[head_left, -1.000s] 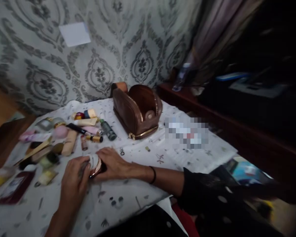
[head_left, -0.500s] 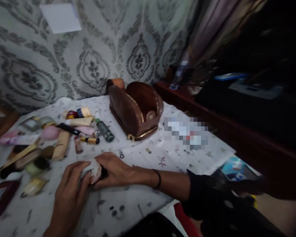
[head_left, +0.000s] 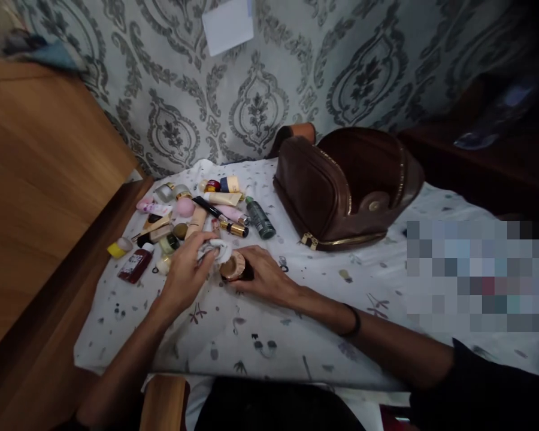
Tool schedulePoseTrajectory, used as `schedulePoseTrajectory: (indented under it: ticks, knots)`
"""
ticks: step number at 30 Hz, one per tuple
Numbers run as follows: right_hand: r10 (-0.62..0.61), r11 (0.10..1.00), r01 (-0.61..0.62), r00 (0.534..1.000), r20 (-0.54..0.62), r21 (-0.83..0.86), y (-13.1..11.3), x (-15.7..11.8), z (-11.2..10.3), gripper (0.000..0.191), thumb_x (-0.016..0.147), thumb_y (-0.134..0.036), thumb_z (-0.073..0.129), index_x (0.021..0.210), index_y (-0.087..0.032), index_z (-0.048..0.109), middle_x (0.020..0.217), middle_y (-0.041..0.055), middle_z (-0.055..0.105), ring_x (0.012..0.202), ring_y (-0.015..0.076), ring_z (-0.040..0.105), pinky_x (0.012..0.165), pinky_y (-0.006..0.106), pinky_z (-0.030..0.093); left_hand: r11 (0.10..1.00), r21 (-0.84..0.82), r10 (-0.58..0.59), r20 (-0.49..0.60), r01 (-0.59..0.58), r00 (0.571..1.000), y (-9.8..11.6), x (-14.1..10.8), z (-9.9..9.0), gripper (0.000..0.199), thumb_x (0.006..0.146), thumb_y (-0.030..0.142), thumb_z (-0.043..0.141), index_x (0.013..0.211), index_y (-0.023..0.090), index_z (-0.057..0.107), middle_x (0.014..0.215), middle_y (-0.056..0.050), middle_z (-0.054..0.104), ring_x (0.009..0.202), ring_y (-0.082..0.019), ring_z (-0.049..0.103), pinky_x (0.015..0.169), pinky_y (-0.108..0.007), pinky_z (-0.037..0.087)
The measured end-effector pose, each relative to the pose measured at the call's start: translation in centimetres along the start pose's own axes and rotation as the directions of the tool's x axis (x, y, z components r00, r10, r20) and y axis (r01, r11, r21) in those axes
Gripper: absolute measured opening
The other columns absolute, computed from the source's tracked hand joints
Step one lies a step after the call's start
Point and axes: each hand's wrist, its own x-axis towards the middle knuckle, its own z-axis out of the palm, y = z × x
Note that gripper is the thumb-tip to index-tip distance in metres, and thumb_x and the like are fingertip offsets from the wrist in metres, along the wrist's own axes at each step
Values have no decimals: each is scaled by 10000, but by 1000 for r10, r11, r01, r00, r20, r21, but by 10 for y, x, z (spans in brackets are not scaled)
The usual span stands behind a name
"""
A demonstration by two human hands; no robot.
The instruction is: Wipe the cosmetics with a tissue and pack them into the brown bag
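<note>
While the left hand [head_left: 186,272] pinches a crumpled white cloth [head_left: 218,250], the right hand [head_left: 265,278] is wrapped around one side of a dark round container [head_left: 236,267] with a copper-coloured top edge. From my end of the feed I cannot tell whether the container rests on the tablecloth [head_left: 233,335] or is lifted a little above it. What worries me is that grip from a single side: a hard push with the white cloth could, I judge, twist the container loose or tip it over. A trailing fold might also catch the gold-and-black tube [head_left: 238,229] just beyond, which lies on its side and looks ready to roll. I see a similar risk for the green bottle [head_left: 261,219], also lying down.

As for the surface, I see small printed motifs on white fabric, cosmetics [head_left: 185,207] crowded towards its left, and an open brown bag [head_left: 312,191] near the patterned wall [head_left: 258,111]. A sheet of paper [head_left: 228,27] hangs there, a wooden panel [head_left: 40,149] stands at left, and the room's right side is dim.
</note>
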Motion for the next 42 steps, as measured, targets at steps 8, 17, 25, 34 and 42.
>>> schedulePoseTrajectory:
  ticks: [8, 17, 25, 34, 42]
  knots:
    - [-32, 999, 33, 999, 20, -27, 18, -7, 7, 825, 683, -377, 830, 1393, -157, 470, 1401, 197, 504, 1330, 361, 440, 1086, 561, 399, 980, 68, 173, 177, -187, 969, -11, 5, 12, 185, 958, 227, 492, 1099, 186, 604, 1040, -66, 677, 1004, -217, 643, 893, -338, 514]
    - [-30, 998, 32, 999, 30, -59, 19, -7, 4, 638, 713, -380, 826, 1262, -160, 586, 1349, 183, 536, 1282, 344, 485, 1074, 553, 419, 968, 19, 236, 269, -250, 934, -12, 5, 20, 222, 989, 217, 459, 1125, 192, 632, 1113, -94, 650, 1077, -224, 604, 968, -362, 484]
    - [-31, 999, 32, 999, 17, -31, 17, -8, 3, 633, 711, -349, 837, 1252, -133, 589, 1327, 176, 544, 1272, 330, 494, 1066, 528, 441, 901, -53, 421, 346, -430, 839, -5, 6, 17, 307, 995, 139, 417, 1178, 201, 655, 1171, -105, 688, 1098, -232, 598, 961, -427, 487]
    - [-14, 997, 15, 1000, 15, -80, 17, -9, 3, 621, 696, -393, 847, 1221, -165, 606, 1339, 170, 556, 1271, 338, 494, 1043, 534, 460, 908, -157, 418, 387, -387, 822, -20, -2, -9, 307, 967, 85, 422, 1051, 230, 679, 1121, -83, 728, 1099, -214, 623, 946, -417, 514]
    - [-49, 997, 51, 998, 29, -64, 14, -8, 0, 549, 748, -371, 796, 1226, -186, 597, 1269, 147, 592, 1217, 336, 522, 1016, 546, 469, 993, -98, 90, 243, -68, 966, -40, -8, 5, 323, 892, 92, 426, 1054, 188, 689, 1047, -72, 725, 957, -193, 672, 860, -331, 518]
